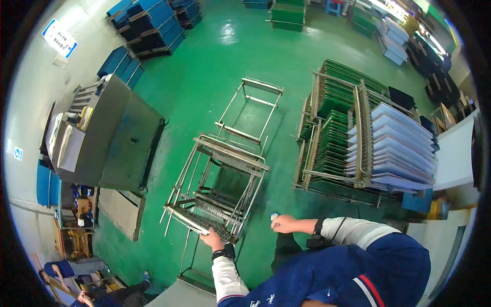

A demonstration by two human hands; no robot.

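My left hand [210, 239] is closed around the near slotted rail of a bare metal rack [220, 153], at the rail's right end. The rack has toothed crossbars and thin rods, and other frames appear nested or stacked in it. My right hand [283, 223] hangs to the right of the rack, apart from it, with its fingers curled and nothing visible in them. Beyond the rack, another metal frame [249, 134] stands on the green floor.
To the right stand racks loaded with green panels [332, 138] and white panels [401, 148]. A grey metal cabinet [130, 138] is on the left. Blue bins [148, 25] are stacked at the far left. Another person [61, 268] is at the lower left.
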